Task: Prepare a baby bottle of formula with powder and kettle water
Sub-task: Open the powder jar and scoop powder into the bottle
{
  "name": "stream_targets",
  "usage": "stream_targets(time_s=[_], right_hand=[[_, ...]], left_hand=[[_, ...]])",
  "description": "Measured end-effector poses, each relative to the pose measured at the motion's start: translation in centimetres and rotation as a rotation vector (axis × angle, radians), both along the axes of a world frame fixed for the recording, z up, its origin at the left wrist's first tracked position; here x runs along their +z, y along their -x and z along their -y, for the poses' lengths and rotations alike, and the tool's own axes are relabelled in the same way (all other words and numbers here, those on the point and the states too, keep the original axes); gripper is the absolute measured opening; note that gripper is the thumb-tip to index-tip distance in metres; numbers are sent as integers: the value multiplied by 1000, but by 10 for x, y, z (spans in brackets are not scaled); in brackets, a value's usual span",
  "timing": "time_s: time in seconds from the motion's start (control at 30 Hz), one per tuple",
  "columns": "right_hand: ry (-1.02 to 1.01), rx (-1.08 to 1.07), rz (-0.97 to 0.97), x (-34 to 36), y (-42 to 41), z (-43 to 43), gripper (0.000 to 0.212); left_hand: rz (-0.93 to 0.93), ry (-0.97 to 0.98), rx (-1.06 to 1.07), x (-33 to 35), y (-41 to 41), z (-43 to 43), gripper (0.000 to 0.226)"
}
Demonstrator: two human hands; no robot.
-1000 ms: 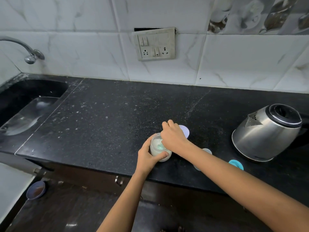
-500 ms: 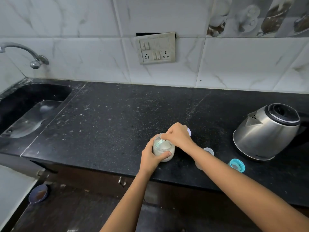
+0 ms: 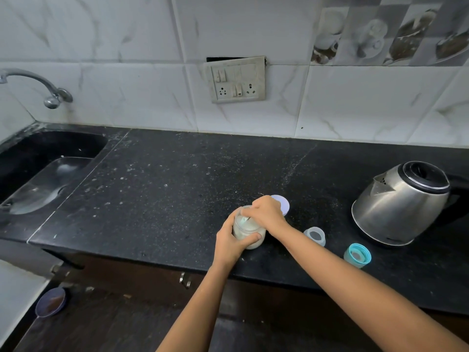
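Black speckled stone counter (image 3: 157, 199), front edge nearest. Short clear vessel with a teal screw ring (image 3: 357, 255): upright, near the front edge, right side. Left hand (image 3: 228, 242): fingers and thumb wrapped round a clear glass jar of white powder (image 3: 245, 228), upright on the counter. Small translucent cap (image 3: 315, 235): right of the jar. Right hand (image 3: 266, 212): curled over the jar mouth, pinching a pale teal scoop (image 3: 245, 219) that dips inside. White round lid (image 3: 285, 204): flat, behind the jar. Stainless steel kettle with black lid (image 3: 401, 204): far right, well apart.
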State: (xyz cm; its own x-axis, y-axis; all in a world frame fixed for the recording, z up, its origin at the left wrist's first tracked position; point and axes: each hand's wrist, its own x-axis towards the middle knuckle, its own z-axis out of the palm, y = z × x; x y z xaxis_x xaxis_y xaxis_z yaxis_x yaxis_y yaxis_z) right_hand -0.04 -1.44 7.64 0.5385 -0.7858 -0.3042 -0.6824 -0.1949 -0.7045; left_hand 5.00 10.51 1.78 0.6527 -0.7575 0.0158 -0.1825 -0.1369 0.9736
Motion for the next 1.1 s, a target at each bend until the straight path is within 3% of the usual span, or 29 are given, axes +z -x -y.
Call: stream_targets(time_s=[0.23, 0.37, 0.47, 0.57, 0.63, 0.7, 0.83, 0.93, 1.1], right_hand=[[-93, -86, 101, 13, 21, 16, 38], [-44, -124, 155, 4, 31, 17, 33], [191, -34, 180, -2, 33, 12, 47], [537, 106, 32, -4, 28, -1, 21], [638, 193, -51, -9, 17, -9, 21], [588, 179, -66, -16, 6, -14, 23], [278, 38, -12, -25, -7, -13, 24], [128, -33, 82, -19, 1, -4, 41], [119, -9, 145, 1, 15, 7, 52]], left_hand=[[16, 10, -1, 1, 0, -1, 70], [17, 11, -10, 1, 1, -1, 69], [25, 16, -10, 2, 0, -2, 68], [34, 11, -5, 0, 0, -1, 70], [33, 5, 1, -1, 1, -1, 72], [22, 4, 4, 0, 1, 0, 71], [10, 21, 3, 2, 2, 0, 69], [2, 18, 2, 1, 1, -1, 70], [3, 4, 4, -2, 0, -1, 73]])
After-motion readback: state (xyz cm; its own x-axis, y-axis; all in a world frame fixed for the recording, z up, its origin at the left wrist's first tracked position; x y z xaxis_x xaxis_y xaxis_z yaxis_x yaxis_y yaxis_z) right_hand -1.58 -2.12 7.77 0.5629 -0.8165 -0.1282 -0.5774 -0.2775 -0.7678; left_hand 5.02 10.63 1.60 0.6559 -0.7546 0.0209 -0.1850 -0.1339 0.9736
